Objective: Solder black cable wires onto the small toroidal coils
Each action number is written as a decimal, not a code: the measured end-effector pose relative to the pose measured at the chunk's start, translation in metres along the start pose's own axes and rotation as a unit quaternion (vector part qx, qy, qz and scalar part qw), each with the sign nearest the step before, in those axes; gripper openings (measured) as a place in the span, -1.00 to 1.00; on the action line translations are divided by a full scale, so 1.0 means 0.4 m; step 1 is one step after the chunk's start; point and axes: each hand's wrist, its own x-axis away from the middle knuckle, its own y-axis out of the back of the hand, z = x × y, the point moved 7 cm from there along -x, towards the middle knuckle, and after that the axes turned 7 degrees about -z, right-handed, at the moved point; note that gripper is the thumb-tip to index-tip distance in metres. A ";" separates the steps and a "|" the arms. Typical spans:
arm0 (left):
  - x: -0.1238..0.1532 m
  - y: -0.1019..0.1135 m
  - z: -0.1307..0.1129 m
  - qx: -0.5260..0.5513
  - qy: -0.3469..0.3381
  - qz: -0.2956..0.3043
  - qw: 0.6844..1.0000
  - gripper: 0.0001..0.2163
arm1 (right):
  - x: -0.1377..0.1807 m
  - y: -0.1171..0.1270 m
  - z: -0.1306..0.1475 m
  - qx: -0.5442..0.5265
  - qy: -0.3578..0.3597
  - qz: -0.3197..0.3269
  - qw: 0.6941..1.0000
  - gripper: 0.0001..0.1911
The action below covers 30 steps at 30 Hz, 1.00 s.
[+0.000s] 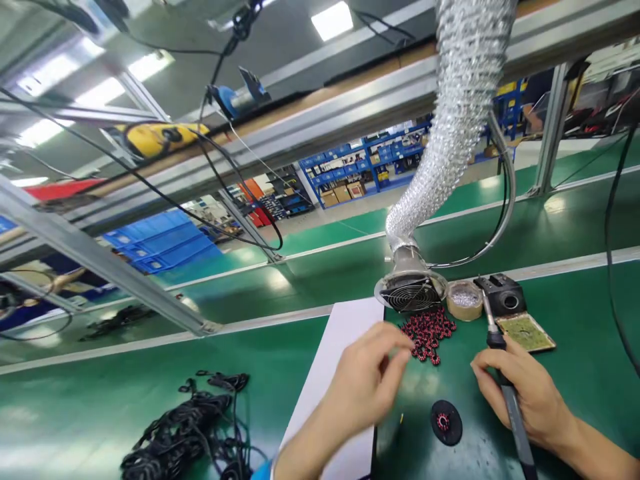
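My right hand [525, 393] is wrapped around a soldering iron [513, 413] on the right side of the bench. Its metal tip points away from me, beside the black iron stand [503, 295] and a tray of yellowish cleaning sponge [525, 332]. My left hand [367, 373] is above the white board, thumb and forefinger brought close in a pinch. Anything between those fingertips is too small to make out. Just beyond them lies a pile of small red-and-black ring parts [430, 331]. One similar ring sits on a round black disc [447, 423] between my hands.
A fume extraction hood [413, 288] hangs from a silver duct [445, 133] over the pile. A tape roll [465, 300] stands beside it. Black cables [185, 427] lie heaped at left, next to a long white board [325, 387]. A metal frame [300, 143] crosses above.
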 end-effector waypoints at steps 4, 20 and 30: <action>-0.278 0.010 0.068 -0.165 0.002 0.009 0.986 -0.80 | -0.012 0.010 -0.012 0.029 -0.002 -0.032 0.999 -0.86; -0.142 0.133 -0.045 -0.103 -0.177 -0.079 0.976 -0.78 | -0.097 0.094 0.124 0.087 0.091 -0.157 0.979 -0.79; -0.013 0.187 -0.040 -0.075 -0.180 -0.154 0.969 -0.82 | -0.096 0.061 0.135 -0.131 -0.073 -0.104 0.983 -0.88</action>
